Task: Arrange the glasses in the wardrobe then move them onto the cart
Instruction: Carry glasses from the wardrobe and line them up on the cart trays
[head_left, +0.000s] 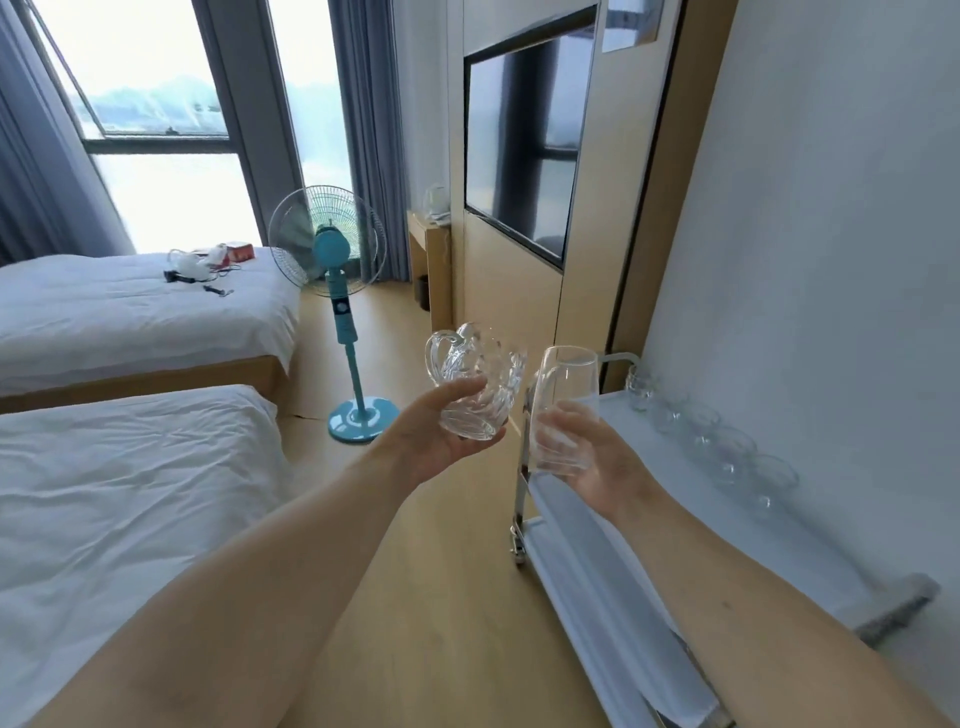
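Observation:
My left hand (434, 439) grips a cut-glass mug (480, 382) with a handle, holding it from below in mid-air over the floor. My right hand (587, 457) grips a tall plain clear glass (563, 408) around its lower part, just at the left edge of the cart. The white cart (623, 431) stands against the wall at the right. A row of several clear glasses (722, 441) runs along the back of its top shelf. The wardrobe is not in view.
Two white beds (130, 493) fill the left side. A turquoise standing fan (337, 291) stands on the wooden floor ahead. A wall-mounted TV (524, 150) and a small desk with a kettle (435, 202) lie beyond the cart.

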